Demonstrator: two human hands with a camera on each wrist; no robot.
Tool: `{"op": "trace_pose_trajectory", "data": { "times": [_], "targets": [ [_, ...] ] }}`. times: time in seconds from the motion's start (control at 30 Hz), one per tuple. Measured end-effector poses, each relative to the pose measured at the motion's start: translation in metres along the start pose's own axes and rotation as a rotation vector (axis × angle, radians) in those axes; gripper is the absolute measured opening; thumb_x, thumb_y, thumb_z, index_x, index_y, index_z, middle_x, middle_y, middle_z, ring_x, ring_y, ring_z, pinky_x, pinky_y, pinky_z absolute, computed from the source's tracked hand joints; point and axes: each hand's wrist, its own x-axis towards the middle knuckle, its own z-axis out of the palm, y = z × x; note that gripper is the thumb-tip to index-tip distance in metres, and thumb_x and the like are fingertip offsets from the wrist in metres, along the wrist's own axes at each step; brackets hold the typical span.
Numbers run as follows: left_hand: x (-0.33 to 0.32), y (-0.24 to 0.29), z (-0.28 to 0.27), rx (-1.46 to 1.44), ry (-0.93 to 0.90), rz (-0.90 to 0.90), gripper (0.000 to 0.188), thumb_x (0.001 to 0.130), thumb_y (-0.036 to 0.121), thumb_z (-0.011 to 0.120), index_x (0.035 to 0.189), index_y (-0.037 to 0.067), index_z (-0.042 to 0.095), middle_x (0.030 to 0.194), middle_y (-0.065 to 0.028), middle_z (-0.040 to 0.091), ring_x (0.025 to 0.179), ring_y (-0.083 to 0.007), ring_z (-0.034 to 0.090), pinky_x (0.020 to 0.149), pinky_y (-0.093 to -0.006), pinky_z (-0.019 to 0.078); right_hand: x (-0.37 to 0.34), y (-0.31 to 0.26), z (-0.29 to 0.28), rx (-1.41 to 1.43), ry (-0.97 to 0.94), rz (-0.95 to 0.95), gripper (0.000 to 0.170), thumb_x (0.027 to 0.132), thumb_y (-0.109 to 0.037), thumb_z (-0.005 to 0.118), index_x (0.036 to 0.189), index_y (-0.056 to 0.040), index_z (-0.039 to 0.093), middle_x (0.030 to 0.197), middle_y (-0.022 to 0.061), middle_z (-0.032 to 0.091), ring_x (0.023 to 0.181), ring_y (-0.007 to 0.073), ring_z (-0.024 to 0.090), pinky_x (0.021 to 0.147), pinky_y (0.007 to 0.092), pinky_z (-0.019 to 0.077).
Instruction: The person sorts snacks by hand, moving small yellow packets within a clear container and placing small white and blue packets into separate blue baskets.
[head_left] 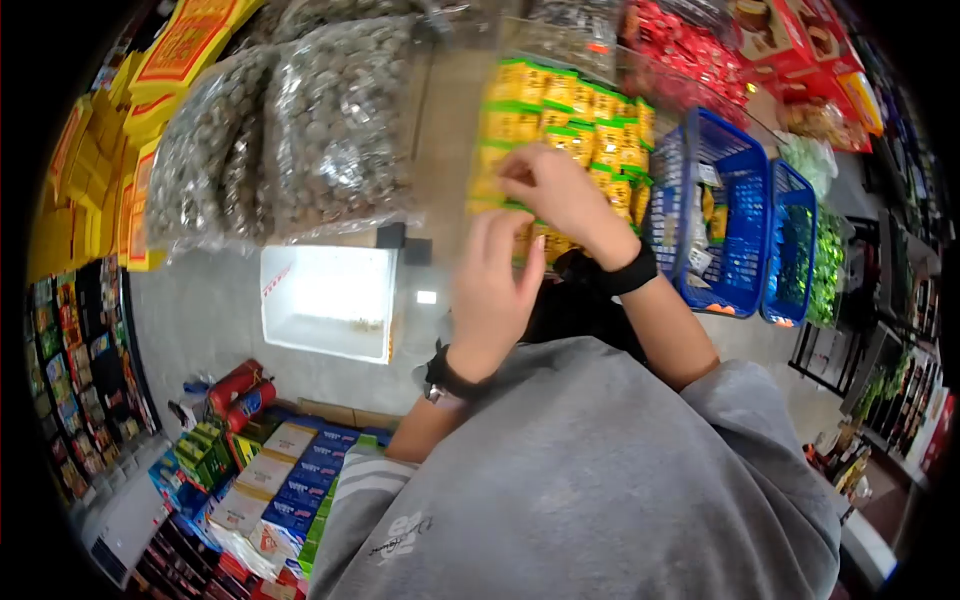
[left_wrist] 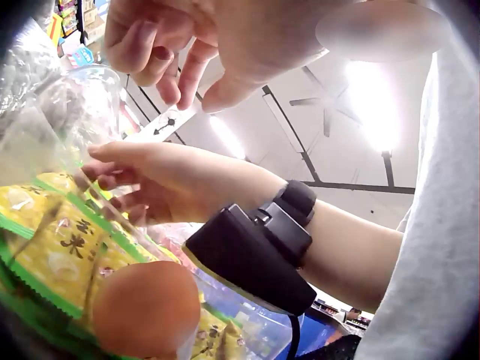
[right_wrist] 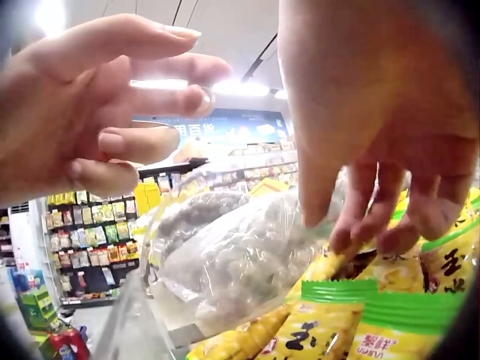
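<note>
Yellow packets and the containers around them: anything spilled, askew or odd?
Nothing looks spilled or damaged among the yellow packets. One oddity: the white box, just below the clear bags in the head view, is open with brownish bits near one corner, perhaps litter; too small to identify.

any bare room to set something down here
The bare strip between clear bags and yellow packets, the nearly empty white box, and grey floor around it. Crowded: the packets, with left hand and right hand at them.
</note>
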Motion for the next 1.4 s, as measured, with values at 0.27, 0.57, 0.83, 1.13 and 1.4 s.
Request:
{"op": "trace_pose_trajectory", "data": {
  "times": [0.27, 0.57, 0.83, 1.13, 1.4],
  "targets": [
    [0.009, 0.031, 0.058, -0.02, -0.228, 0.183, 0.018, 0.084, 0.005, 0.061, 0.101, 0.001, 0.058, 0.098, -0.014, 0.057, 0.09, -0.0316, 0.057, 0.079, -0.0389, 0.046, -0.077, -0.005, -0.094, 0.384, 0.201, 0.229, 0.009, 0.087, -0.005, 0.051, 0.086, -0.0002, 0.058, 0.077, 0.0143, 0.062, 0.077, 0.0307, 0.063, 0.07, 0.0405, 0.0489],
    [-0.009, 0.08, 0.162, 0.041, -0.476, 0.549, 0.02, 0.079, 0.014, 0.066, 0.096, 0.005, 0.059, 0.101, -0.0095, 0.056, 0.1, -0.0279, 0.052, 0.088, -0.0411, 0.0403, -0.184, 0.141, -0.148, -0.156, 0.309, 0.46, 0.022, 0.087, -0.004, 0.051, 0.106, -0.0013, 0.063, 0.1, 0.0195, 0.066, 0.087, 0.033, 0.065, 0.078, 0.0371, 0.0502],
    [-0.013, 0.077, 0.202, 0.26, -0.553, 0.453, 0.02, 0.081, 0.023, 0.063, 0.09, 0.006, 0.06, 0.097, -0.0087, 0.059, 0.099, -0.027, 0.054, 0.082, -0.0404, 0.0427, -0.177, 0.18, -0.14, -0.243, 0.102, 0.473, 0.026, 0.087, -0.015, 0.054, 0.104, 0.0012, 0.066, 0.095, 0.0259, 0.065, 0.088, 0.0412, 0.063, 0.079, 0.0453, 0.0495],
    [-0.012, 0.078, 0.197, 0.184, -0.538, 0.37, 0.03, 0.083, 0.02, 0.062, 0.107, 0.003, 0.057, 0.104, -0.013, 0.059, 0.103, -0.0308, 0.055, 0.084, -0.042, 0.045, -0.181, 0.158, -0.152, -0.138, 0.144, 0.352, 0.028, 0.084, -0.012, 0.053, 0.102, 0.0042, 0.066, 0.095, 0.0279, 0.064, 0.09, 0.0445, 0.061, 0.082, 0.0475, 0.0483],
    [-0.011, 0.081, 0.179, -0.152, -0.219, 0.421, 0.059, 0.08, 0.01, 0.07, 0.132, 0.003, 0.043, 0.134, -0.0181, 0.046, 0.123, -0.0368, 0.045, 0.1, -0.0415, 0.0397, -0.213, 0.064, -0.201, 0.642, -0.071, 0.342, 0.033, 0.094, -0.017, 0.052, 0.116, 0.0045, 0.062, 0.105, 0.0116, 0.067, 0.087, 0.0162, 0.065, 0.076, 0.0276, 0.0516]
  ]
}}
